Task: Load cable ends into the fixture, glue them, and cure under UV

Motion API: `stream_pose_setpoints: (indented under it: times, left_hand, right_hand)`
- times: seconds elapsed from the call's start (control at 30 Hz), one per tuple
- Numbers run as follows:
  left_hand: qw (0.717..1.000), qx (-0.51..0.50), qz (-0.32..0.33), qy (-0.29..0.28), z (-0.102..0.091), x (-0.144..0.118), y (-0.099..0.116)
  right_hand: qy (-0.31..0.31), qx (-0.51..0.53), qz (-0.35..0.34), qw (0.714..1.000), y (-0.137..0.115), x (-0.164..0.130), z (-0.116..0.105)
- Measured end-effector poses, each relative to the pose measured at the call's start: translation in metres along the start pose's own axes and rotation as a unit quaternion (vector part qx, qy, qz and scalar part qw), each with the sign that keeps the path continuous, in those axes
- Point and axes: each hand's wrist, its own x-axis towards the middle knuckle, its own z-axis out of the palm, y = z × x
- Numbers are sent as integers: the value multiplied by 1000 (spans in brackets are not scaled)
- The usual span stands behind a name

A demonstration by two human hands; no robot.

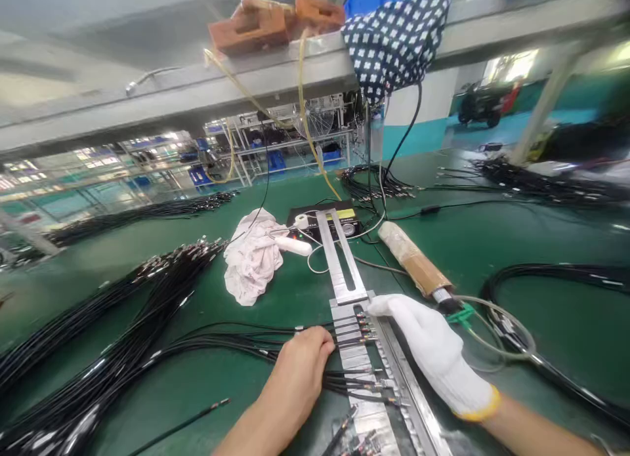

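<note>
My bare left hand [298, 374] rests on the green table, its fingers closed on thin black cables [221, 334] whose metal ends lie across a slotted metal jig [361, 364]. My right hand [433, 351], in a white glove, lies flat along the jig's right rail, fingertips near the cable tips [361, 325]. More cable ends [374, 390] sit lower on the jig.
A long metal bar [339, 259] extends from the jig toward a black box [322, 220]. A crumpled white cloth [251, 259], a white handle [293, 245], a taped brown tool [413, 259], and large bundles of black cables [98, 325] surround the hands. Overhead runs a shelf [197, 95].
</note>
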Motion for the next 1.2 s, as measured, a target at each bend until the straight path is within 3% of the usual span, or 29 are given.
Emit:
stream_pose_setpoints:
  times: [0.2, 0.47, 0.7, 0.93, 1.2]
  left_hand:
    - [996, 84, -26, -31, -1, 2, 7]
    - [999, -10, 33, -2, -7, -1, 2]
    - [998, -43, 43, 30, -3, -2, -1]
    - [989, 45, 116, 81, 13, 0, -6]
    - [976, 119, 162, 84, 12, 1, -2]
  right_hand:
    - [-4, 0, 2, 1000, 0, -2, -1]
    - [1, 3, 9, 1000, 1, -1, 0]
    - [0, -1, -6, 1000, -1, 0, 0]
    - [4, -1, -19, 1000, -2, -1, 1]
    - [8, -5, -19, 1000, -3, -1, 2]
